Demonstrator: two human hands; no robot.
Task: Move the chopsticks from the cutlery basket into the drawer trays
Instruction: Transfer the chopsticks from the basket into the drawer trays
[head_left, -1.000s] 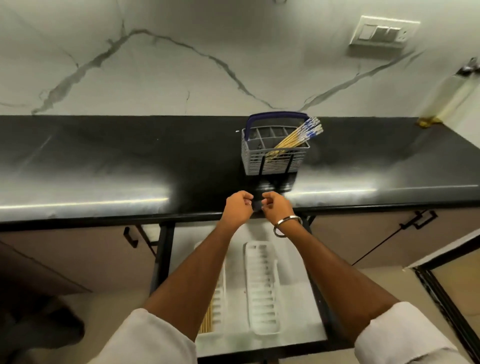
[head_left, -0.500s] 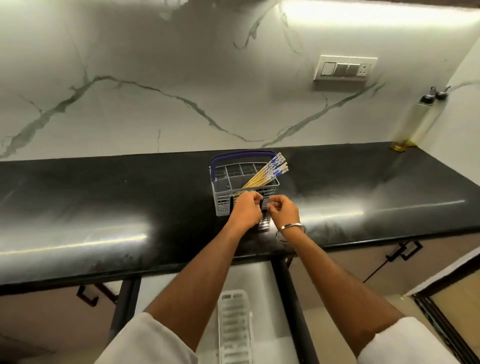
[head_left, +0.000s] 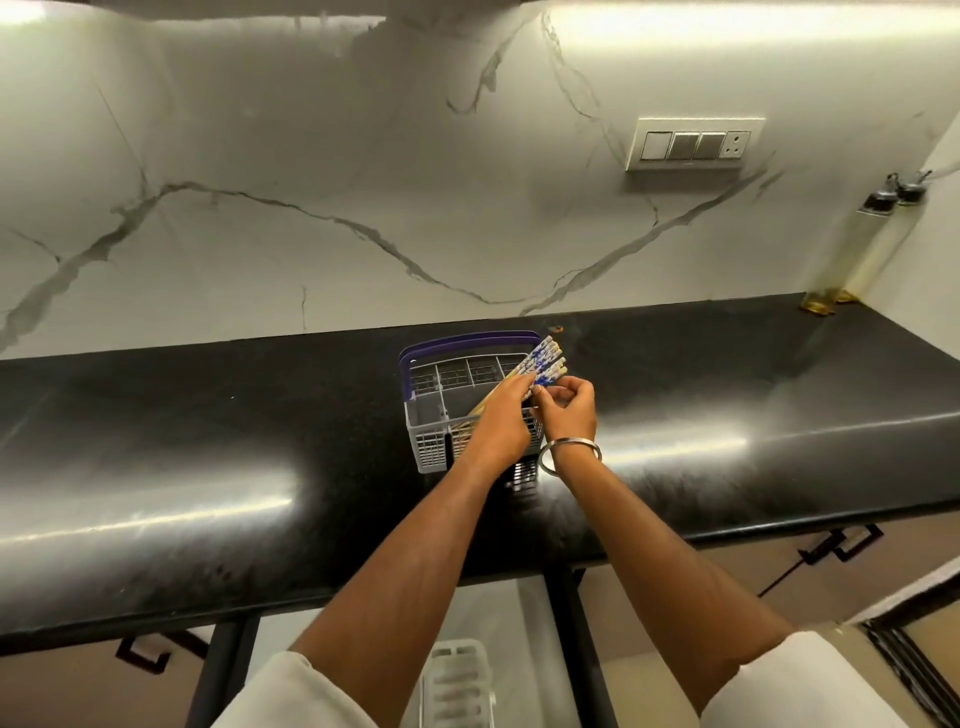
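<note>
- Both hands are up at the cutlery basket (head_left: 436, 421), a grey plastic grid box with a purple hoop handle, sitting on the glossy black stone counter (head_left: 208, 447).
- Inside the basket a bundle of chopsticks (head_left: 540, 366) leans to the right, pale bamboo shafts with blue and white patterned tops sticking out over the rim.
- Left hand (head_left: 501, 415) lies over the bundle with fingers wrapped on the sticks just below the patterned ends.
- Right hand (head_left: 569, 410) sits just beside it, fingers curled in, thumb and fingertips pinching at the same chopstick tops. Can't tell how many sticks each hand has.
- Thin shiny metal bangle (head_left: 569, 454) loose on the right wrist, white sleeves rolled up on both arms.
- Bottom edge: the open drawer (head_left: 524, 623) under the counter, with the end of a white ribbed plastic tray (head_left: 457, 680) showing between the forearms.
- Back wall is white marble with grey veins, a switch plate (head_left: 693, 144) on it, and two tall clear oil bottles (head_left: 857, 249) in the far right corner.
</note>
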